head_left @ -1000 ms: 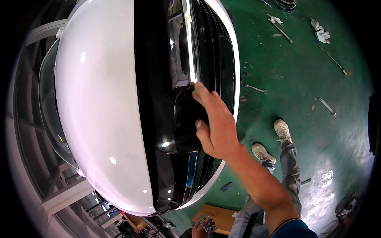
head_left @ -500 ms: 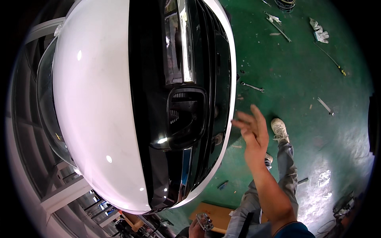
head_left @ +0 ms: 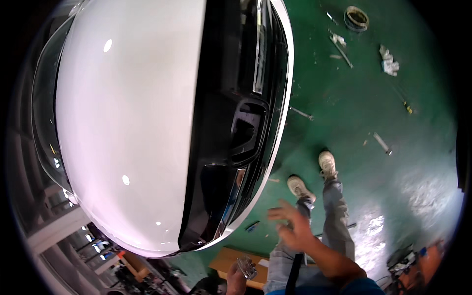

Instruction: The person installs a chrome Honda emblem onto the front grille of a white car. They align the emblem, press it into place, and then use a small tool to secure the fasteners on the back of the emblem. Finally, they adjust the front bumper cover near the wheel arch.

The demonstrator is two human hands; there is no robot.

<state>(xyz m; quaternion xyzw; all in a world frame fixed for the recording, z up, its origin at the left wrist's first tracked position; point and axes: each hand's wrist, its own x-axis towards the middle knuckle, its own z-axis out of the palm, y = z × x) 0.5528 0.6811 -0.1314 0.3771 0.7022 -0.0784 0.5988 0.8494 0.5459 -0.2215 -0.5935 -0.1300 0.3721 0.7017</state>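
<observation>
My left hand [head_left: 237, 282] is closed around a small silver, frame-like piece [head_left: 247, 267] low in the picture, beside my body. What this piece is exactly, I cannot make out. My right hand [head_left: 291, 227] is in the air in front of my legs, slightly blurred, with its fingers apart and nothing in it. It is off the nearby bumper edge [head_left: 268, 173]. The front of a white car fills the left and middle: a white hood [head_left: 128, 113], black front trim, and a dark rounded opening [head_left: 246, 130] in the grille.
On the green floor [head_left: 354, 118] lie a wrench [head_left: 301, 113], a metal bar [head_left: 382, 143], crumpled white gloves [head_left: 389, 61] and a long thin tool [head_left: 407, 106]. A round container [head_left: 356, 18] stands at the far right. An opened cardboard box [head_left: 223, 260] lies near my left hand.
My right hand has dropped from beside the bumper toward my body. My left hand still holds the silver piece. The view has shifted, and both my shoes now show.
</observation>
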